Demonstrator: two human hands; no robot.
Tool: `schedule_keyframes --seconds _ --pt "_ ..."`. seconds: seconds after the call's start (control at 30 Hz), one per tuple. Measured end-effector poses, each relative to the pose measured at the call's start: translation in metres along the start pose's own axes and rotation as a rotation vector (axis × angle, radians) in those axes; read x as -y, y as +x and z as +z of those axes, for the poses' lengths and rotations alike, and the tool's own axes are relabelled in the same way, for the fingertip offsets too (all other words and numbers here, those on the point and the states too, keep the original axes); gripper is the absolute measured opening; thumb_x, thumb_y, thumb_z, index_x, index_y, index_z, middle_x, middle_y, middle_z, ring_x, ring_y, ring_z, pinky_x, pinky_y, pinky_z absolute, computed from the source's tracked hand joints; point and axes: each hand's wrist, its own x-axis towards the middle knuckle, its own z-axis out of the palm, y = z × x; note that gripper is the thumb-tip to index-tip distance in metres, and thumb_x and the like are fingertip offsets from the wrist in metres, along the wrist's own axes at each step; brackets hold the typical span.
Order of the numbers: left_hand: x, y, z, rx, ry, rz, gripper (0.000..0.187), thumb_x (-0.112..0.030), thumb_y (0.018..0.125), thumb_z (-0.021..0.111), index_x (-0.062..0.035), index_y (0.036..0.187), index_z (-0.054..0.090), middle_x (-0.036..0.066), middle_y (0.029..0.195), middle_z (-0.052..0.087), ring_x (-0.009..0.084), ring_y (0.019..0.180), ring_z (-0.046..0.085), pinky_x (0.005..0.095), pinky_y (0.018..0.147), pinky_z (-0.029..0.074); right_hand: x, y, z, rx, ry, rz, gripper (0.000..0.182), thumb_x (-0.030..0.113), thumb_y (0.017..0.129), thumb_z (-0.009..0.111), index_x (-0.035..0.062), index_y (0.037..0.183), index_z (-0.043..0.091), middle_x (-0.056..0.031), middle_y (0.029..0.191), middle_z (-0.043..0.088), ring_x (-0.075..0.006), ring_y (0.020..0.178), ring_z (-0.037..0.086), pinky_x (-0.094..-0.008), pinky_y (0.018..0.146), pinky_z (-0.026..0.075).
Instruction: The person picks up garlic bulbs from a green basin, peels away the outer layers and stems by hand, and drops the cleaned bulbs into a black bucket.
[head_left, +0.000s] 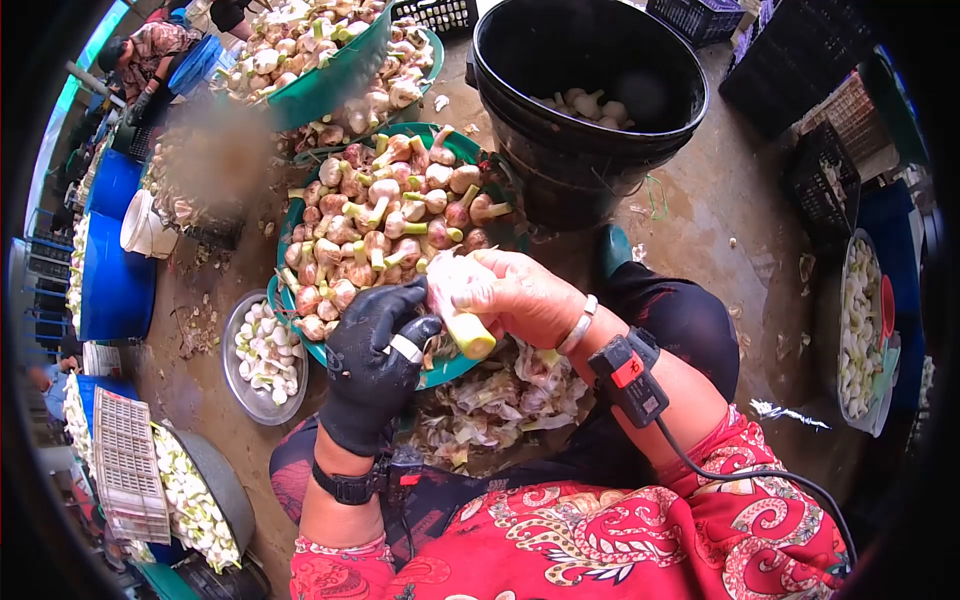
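Observation:
My right hand (530, 300), bare, grips a garlic bulb (466, 318) whose thick cut stem points down toward me. Loose papery skin hangs about the bulb. My left hand (375, 355) wears a black glove with a white band round one finger. Its fingers are curled, with their tips against the bulb's left side. Just beyond both hands, a green basin (290, 225) holds a heap of unpeeled garlic bulbs (375, 225) with short stems. Below the hands, peeled-off garlic skins (505, 400) lie in a pile by my legs.
A metal bowl (233, 350) of peeled garlic stands left of the basin. Beyond it is a tall black bucket (590, 165) with some bulbs inside. Another green basin (335, 85) of garlic is at the back. Black crates (800, 60) stand right. A person (160, 50) sits far left.

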Motion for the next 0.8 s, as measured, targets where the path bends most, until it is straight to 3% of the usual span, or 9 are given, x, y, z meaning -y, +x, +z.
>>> schedule_keyframes --seconds 0.07,0.27,0.33,0.4,0.43,0.53,0.67,0.73,0.8 --pt "0.005 -0.003 0.003 -0.007 0.009 0.017 0.012 -0.005 0.078 0.065 -0.0006 0.089 0.065 0.014 0.087 0.066 0.0298 0.082 0.062 0.0387 0.075 0.049 -0.007 0.001 -0.005 -0.033 -0.006 0.056 0.046 0.022 0.076 0.077 0.0019 0.112 0.056 -0.0028 0.094 0.064 -0.0090 0.078 0.061 -0.0183 0.062 0.047" --pt "0.022 0.003 -0.002 -0.066 0.093 -0.104 0.008 -0.004 0.085 0.058 0.0009 0.089 0.062 0.015 0.084 0.063 0.0323 0.078 0.062 0.0390 0.071 0.049 0.006 -0.009 0.019 0.128 -0.174 0.145 0.047 0.016 0.065 0.082 0.0015 0.104 0.061 -0.0026 0.092 0.064 -0.0111 0.086 0.059 -0.0272 0.081 0.047" --pt "0.041 -0.003 -0.002 -0.032 0.009 -0.252 0.010 -0.004 0.087 0.057 0.0015 0.092 0.063 0.015 0.089 0.065 0.0277 0.085 0.063 0.0358 0.075 0.049 0.004 -0.009 0.018 0.129 -0.261 0.077 0.045 0.018 0.067 0.081 0.0016 0.103 0.060 -0.0022 0.090 0.064 -0.0091 0.083 0.059 -0.0243 0.075 0.047" --pt "0.044 -0.008 0.002 0.006 -0.346 -0.514 0.016 -0.004 0.087 0.058 0.0026 0.101 0.063 0.014 0.100 0.065 0.0211 0.093 0.062 0.0325 0.083 0.048 0.000 -0.007 0.003 0.020 -0.205 0.085 0.034 0.022 0.071 0.079 0.0063 0.096 0.063 -0.0004 0.082 0.063 -0.0077 0.069 0.056 -0.0214 0.062 0.045" --pt "0.036 -0.010 0.002 0.048 -0.402 -0.480 0.028 -0.005 0.087 0.059 0.0035 0.114 0.060 0.011 0.111 0.063 0.0171 0.100 0.060 0.0305 0.090 0.047 0.002 -0.005 0.002 -0.023 -0.083 0.089 0.034 0.025 0.074 0.079 0.0069 0.097 0.062 -0.0002 0.081 0.062 -0.0060 0.063 0.051 -0.0192 0.053 0.040" --pt "0.019 -0.010 0.007 0.075 -0.688 -0.519 0.053 -0.008 0.087 0.062 0.0021 0.135 0.043 0.010 0.121 0.058 0.0163 0.103 0.058 0.0301 0.091 0.047 -0.004 -0.002 -0.002 -0.069 0.078 -0.012 0.041 0.021 0.077 0.077 0.0032 0.109 0.057 -0.0027 0.094 0.063 -0.0104 0.079 0.061 -0.0245 0.068 0.051" --pt "0.014 -0.010 0.023 0.024 -1.053 -0.602 0.059 -0.010 0.086 0.064 0.0011 0.137 0.038 0.010 0.123 0.055 0.0161 0.105 0.057 0.0301 0.091 0.047 -0.011 0.001 0.005 -0.044 0.247 -0.148 0.046 0.017 0.077 0.076 0.0029 0.116 0.055 -0.0038 0.104 0.063 -0.0126 0.095 0.061 -0.0290 0.084 0.050" --pt "0.014 -0.011 0.035 0.108 -1.608 -0.646 0.057 -0.010 0.085 0.063 -0.0002 0.135 0.037 0.009 0.123 0.053 0.0174 0.108 0.056 0.0307 0.094 0.046 -0.011 0.003 0.007 -0.049 0.128 -0.200 0.046 0.014 0.078 0.075 0.0043 0.118 0.056 -0.0033 0.108 0.062 -0.0119 0.100 0.059 -0.0297 0.091 0.047" --pt "0.012 -0.011 0.038 0.055 -1.656 -0.621 0.049 -0.009 0.086 0.061 -0.0016 0.130 0.041 0.009 0.119 0.054 0.0189 0.110 0.056 0.0312 0.098 0.044 -0.005 0.003 0.007 -0.061 0.095 -0.185 0.047 0.010 0.074 0.077 0.0043 0.117 0.057 -0.0027 0.109 0.062 -0.0109 0.101 0.058 -0.0296 0.090 0.048"
